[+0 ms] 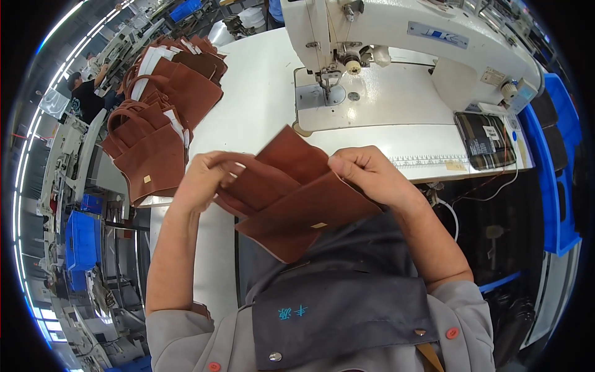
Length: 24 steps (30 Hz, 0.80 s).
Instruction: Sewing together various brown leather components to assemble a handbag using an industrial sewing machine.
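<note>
Main item: brown leather bag piece (347, 201), made up of overlapping panels; held up between the two hands, in front of the torso and on the near side of the sewing machine, tilted so that its right end is raised.
Fittings of main item: handle (263, 170), curved, in matching brown, at the left end; gold-coloured plate (319, 225), small, set on the front panel.
Left hand (203, 178): fingers curled around the handle; some blur noted at the fingertips.
Right hand (367, 172): upper edge of the panel pinched between thumb and bent fingers, at the right end of the piece.
Sewing machine (378, 28): white, mounted on the tabletop; presser foot (328, 93) positioned above a metal plate.
Tabletop (251, 74): white; printed ruler scale (427, 162) carried along the near edge, right of centre.
Stacked stock: pile of brown bag pieces (164, 155), with handles and white inserts visible, placed on the left of the tabletop.
Right end of tabletop: plaid pouch (486, 146), dark, laid flat, with a thin cable run beside it.
Containers: blue bin (561, 239) at far right; blue crate (83, 239) at far left.
Clothing: dark apron (341, 316), worn over a grey shirt (462, 313) with red buttons.
Background: co-worker (87, 99), dark top, seen at upper left, well apart.
</note>
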### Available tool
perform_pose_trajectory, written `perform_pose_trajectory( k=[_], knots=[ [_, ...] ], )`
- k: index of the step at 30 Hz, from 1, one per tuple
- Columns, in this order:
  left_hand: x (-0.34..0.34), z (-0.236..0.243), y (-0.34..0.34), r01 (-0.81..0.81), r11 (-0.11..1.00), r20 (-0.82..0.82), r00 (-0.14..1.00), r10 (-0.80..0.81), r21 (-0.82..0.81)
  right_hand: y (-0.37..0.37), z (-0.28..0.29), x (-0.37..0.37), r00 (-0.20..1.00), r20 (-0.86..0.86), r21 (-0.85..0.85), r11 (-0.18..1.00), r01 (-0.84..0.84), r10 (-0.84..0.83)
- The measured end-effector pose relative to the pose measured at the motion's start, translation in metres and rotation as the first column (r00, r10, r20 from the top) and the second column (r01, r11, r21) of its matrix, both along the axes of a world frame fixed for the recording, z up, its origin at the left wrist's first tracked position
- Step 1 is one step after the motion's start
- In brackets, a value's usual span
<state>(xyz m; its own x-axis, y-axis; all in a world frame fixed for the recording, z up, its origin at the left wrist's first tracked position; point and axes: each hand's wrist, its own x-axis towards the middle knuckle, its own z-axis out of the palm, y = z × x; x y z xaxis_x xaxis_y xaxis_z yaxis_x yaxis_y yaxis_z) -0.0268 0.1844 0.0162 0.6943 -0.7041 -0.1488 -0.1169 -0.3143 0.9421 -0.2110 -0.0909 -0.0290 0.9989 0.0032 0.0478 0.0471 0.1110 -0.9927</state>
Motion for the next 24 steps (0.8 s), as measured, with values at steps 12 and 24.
perform_pose_trajectory(
  k=[12,24],
  knots=[
    [0.032,-0.006,-0.002,-0.23,0.972,-0.215,0.952,0.217,-0.04,0.001,0.001,0.002,0.999,0.046,-0.045,0.999,-0.025,0.027],
    [0.023,0.019,-0.012,-0.129,0.992,-0.167,0.978,0.125,-0.012,0.01,0.001,0.009,0.989,-0.082,-0.228,0.964,-0.139,0.123]
  ],
)
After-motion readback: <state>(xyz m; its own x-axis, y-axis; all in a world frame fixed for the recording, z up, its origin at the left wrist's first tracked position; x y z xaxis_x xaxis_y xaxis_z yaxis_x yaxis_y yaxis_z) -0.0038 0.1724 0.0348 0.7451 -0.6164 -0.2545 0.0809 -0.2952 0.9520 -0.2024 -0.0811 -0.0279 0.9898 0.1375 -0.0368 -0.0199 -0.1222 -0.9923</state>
